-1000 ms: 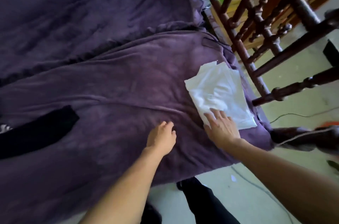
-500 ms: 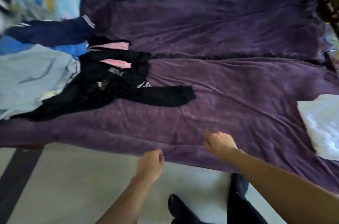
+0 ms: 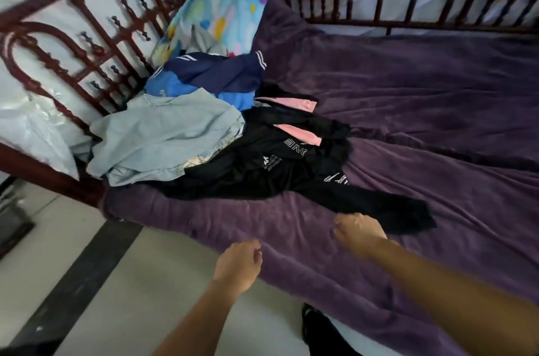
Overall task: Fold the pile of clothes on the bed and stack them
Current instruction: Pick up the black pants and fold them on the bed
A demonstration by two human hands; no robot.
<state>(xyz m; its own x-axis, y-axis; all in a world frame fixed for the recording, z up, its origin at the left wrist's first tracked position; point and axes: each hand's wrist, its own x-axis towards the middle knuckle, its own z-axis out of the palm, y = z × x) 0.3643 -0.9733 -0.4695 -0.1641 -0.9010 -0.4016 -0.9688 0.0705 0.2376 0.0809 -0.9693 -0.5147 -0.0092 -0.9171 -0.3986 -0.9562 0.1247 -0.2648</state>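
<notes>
The white fold is left behind, out of view right; both hands, left [image 3: 237, 263] and right [image 3: 357, 231], loosely curled and empty, now reach toward the black top [image 3: 262, 172] in the pile.

Purple blanket [image 3: 408, 110]; black top [image 3: 262, 169] (white lettering, pink trim), pale blue shirt [image 3: 163, 134], navy jacket [image 3: 215, 72], multicoloured pillow [image 3: 224, 11].
</notes>
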